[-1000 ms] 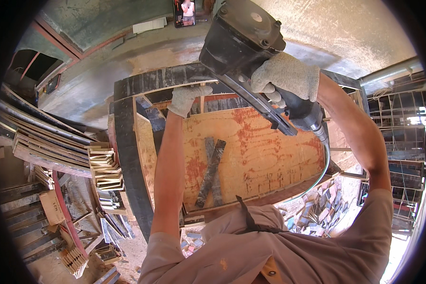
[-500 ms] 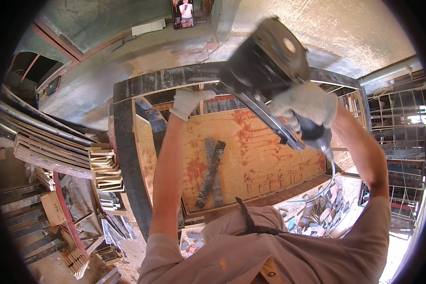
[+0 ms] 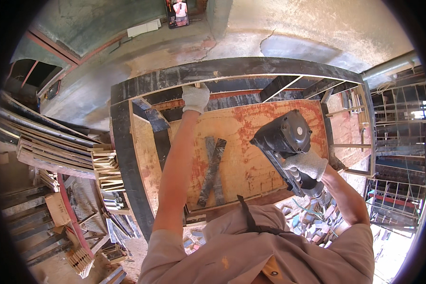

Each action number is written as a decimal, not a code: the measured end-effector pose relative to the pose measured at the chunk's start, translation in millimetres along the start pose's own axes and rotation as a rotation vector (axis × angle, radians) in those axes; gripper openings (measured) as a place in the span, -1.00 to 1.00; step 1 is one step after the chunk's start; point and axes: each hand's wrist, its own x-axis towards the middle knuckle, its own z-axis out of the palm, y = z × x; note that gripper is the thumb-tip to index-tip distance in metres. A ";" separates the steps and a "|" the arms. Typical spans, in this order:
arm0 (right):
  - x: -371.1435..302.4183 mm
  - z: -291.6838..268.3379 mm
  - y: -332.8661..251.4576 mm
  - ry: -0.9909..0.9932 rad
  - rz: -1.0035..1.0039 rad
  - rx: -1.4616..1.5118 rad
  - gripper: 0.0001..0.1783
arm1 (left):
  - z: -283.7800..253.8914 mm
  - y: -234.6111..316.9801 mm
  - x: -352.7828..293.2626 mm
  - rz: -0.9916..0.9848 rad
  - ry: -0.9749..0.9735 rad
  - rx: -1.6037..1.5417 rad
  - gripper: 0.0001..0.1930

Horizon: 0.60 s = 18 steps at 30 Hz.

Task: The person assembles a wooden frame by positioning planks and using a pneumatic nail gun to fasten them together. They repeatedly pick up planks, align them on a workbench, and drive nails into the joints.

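My right hand (image 3: 305, 164), in a pale knit glove, is closed around the grip of a black nail gun (image 3: 285, 135). The gun is over the right part of a stained plywood panel (image 3: 255, 156), apart from the wooden frame. At the far side my gloved left hand (image 3: 196, 98) is closed on a short wooden strip (image 3: 198, 85), whose end shows at the far rail. A large frame with dark-faced rails (image 3: 251, 66) surrounds the panel. Several dark crosspieces (image 3: 279, 86) stand along its far side. Two dark strips (image 3: 213, 175) lie crossed on the panel.
Long boards (image 3: 52, 137) and stacked short wood pieces (image 3: 106, 168) stand at the left. A phone (image 3: 176, 13) leans at the far wall. Offcuts (image 3: 317, 222) litter the floor at lower right, near a thin green hose (image 3: 300, 207). Racked frames (image 3: 397, 142) fill the right side.
The nail gun in my right hand has come down and nearer to me, away from the far rail. My left hand has shifted slightly right along the far rail.
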 end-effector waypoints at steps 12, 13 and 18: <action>-7.7 -7.0 -86.0 -0.051 -0.200 -0.113 -0.92 | -5.5 -20.1 11.4 0.013 -0.172 0.092 -0.59; -2.6 -4.8 -105.7 -0.093 -0.271 -0.166 -0.93 | 3.5 -44.5 12.5 -0.011 -0.078 0.150 -0.59; 29.0 -27.9 -178.0 -0.159 -0.540 -0.812 -0.72 | -6.5 -1.8 10.4 0.525 -0.476 0.770 -0.68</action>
